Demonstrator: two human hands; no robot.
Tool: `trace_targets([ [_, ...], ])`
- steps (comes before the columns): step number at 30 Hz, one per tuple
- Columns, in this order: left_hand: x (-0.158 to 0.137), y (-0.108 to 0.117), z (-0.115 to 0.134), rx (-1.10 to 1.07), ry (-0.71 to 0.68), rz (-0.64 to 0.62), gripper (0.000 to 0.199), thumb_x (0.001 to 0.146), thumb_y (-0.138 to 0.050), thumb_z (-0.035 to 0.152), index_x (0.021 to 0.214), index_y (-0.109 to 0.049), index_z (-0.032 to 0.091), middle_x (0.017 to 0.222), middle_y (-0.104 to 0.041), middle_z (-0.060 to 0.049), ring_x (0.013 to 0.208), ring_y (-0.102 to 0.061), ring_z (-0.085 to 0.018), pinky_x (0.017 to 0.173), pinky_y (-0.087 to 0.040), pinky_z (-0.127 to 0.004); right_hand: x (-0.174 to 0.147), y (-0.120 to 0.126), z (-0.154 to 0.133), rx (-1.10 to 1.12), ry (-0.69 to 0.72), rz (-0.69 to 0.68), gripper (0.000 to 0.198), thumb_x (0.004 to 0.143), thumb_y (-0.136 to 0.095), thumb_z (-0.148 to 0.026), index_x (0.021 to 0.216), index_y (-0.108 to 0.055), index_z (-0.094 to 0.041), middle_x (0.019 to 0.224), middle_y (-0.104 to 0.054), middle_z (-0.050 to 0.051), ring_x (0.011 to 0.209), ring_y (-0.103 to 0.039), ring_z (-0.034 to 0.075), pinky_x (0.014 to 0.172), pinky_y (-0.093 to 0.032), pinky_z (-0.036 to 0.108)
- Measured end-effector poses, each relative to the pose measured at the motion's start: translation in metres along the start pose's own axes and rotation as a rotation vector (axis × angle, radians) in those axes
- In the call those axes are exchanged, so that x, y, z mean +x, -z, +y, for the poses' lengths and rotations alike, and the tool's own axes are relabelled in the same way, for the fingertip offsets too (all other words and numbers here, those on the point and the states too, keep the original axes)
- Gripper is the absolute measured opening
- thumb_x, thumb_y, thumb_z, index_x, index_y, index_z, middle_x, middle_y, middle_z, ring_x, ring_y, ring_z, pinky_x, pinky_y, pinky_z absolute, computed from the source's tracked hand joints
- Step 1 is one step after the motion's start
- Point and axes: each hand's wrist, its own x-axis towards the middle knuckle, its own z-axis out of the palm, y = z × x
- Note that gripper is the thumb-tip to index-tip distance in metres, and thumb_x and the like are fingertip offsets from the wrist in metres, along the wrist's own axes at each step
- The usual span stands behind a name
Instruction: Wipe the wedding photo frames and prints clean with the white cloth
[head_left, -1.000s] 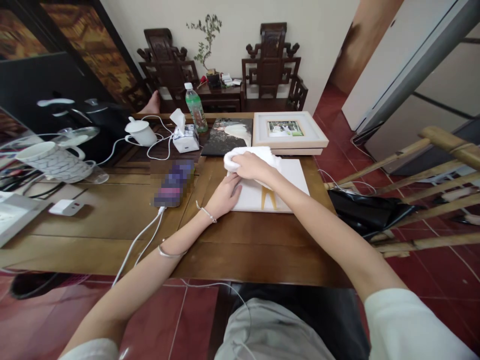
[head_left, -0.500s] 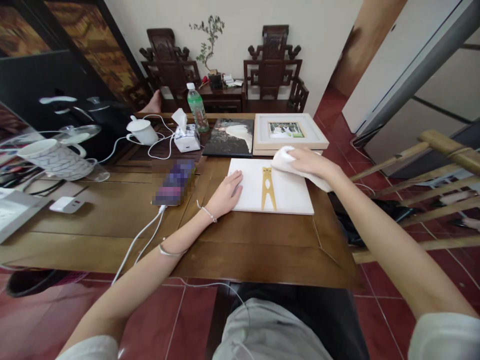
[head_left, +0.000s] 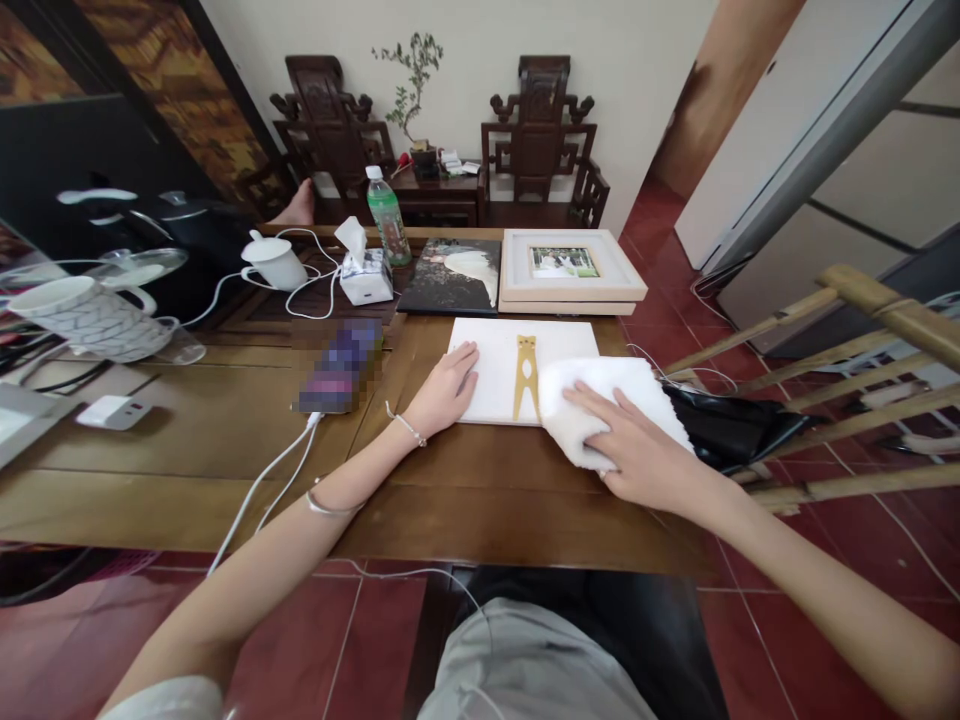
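A flat white board (head_left: 491,350) with a tan, two-legged cat-like shape (head_left: 526,372) on it lies on the wooden table in front of me. My left hand (head_left: 448,385) rests flat on the board's left edge, fingers stretched out. Under my right hand (head_left: 634,440) is a white fluffy cloth (head_left: 611,385), which covers the board's lower right part and hangs past its near edge. The right fingers are spread over the cloth, with the thumb at its near side. The cloth hides the board's right corner.
Behind the board lie a dark photo panel (head_left: 454,275) and a pale picture frame (head_left: 571,285). Further left are a tissue box (head_left: 366,275), a green-labelled bottle (head_left: 387,215), a phone (head_left: 339,368) on a white cable, and a lidded white cup (head_left: 275,262). A bamboo chair (head_left: 877,310) stands at right.
My right hand has moved the cloth from the board's far right edge toward me, down to its near right corner. The left hand stays on the board. The view has shifted slightly.
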Motion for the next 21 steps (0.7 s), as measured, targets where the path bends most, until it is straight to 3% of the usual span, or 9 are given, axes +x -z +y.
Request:
trace_targets([
  [3,0.000,0.000,-0.001,0.004,-0.008,0.001,0.042,0.092,-0.038,0.024,0.130,-0.052,0.010,0.142,-0.047,-0.018,0.137,-0.038,-0.029,0.113,-0.032,-0.052,0.021,0.005,0.019,0.038,-0.007,0.004,0.027,0.064,-0.048,-0.006,0.080,-0.066,-0.016,0.158,-0.018,0.009,0.145,-0.007,0.034,0.110,-0.017,0.067],
  [6,0.000,0.000,-0.002,0.015,-0.011,-0.004,0.043,0.092,-0.037,0.024,0.130,-0.052,0.009,0.143,-0.046,-0.018,0.137,-0.038,-0.028,0.113,-0.032,-0.051,0.051,0.008,0.039,0.035,-0.054,-0.005,0.037,0.070,-0.042,-0.007,0.097,-0.065,-0.017,0.158,-0.021,0.007,0.145,-0.007,0.034,0.106,-0.018,0.071],
  [10,0.000,0.000,-0.002,0.013,-0.006,-0.013,0.044,0.093,-0.038,0.024,0.129,-0.052,0.005,0.142,-0.046,-0.021,0.137,-0.038,-0.029,0.114,-0.031,-0.049,0.089,0.011,0.065,0.026,-0.140,0.025,0.052,0.077,-0.039,-0.011,0.127,-0.053,-0.011,0.156,-0.025,0.015,0.145,-0.011,0.034,0.107,-0.017,0.069],
  [13,0.000,0.002,-0.001,0.013,-0.006,-0.021,0.044,0.093,-0.037,0.025,0.129,-0.052,0.005,0.142,-0.046,-0.020,0.137,-0.038,-0.029,0.114,-0.030,-0.049,0.102,0.013,0.077,0.047,-0.172,0.047,0.051,0.081,-0.037,-0.014,0.130,-0.052,-0.009,0.153,-0.031,0.018,0.143,-0.018,0.035,0.109,-0.019,0.066],
  [17,0.000,0.003,0.000,0.014,-0.004,-0.031,0.044,0.093,-0.037,0.025,0.130,-0.052,0.006,0.143,-0.046,-0.020,0.137,-0.038,-0.029,0.114,-0.030,-0.048,0.084,0.014,0.065,0.087,-0.128,0.032,0.053,0.076,-0.040,-0.011,0.126,-0.056,-0.014,0.152,-0.034,0.012,0.143,-0.018,0.034,0.110,-0.019,0.065],
  [21,0.000,0.001,0.000,0.017,-0.004,-0.017,0.043,0.093,-0.037,0.024,0.130,-0.052,0.008,0.143,-0.046,-0.019,0.137,-0.037,-0.028,0.114,-0.031,-0.050,0.038,0.015,0.028,0.064,-0.033,-0.010,0.038,0.067,-0.043,-0.006,0.095,-0.067,-0.016,0.152,-0.036,0.010,0.144,-0.017,0.034,0.109,-0.020,0.067],
])
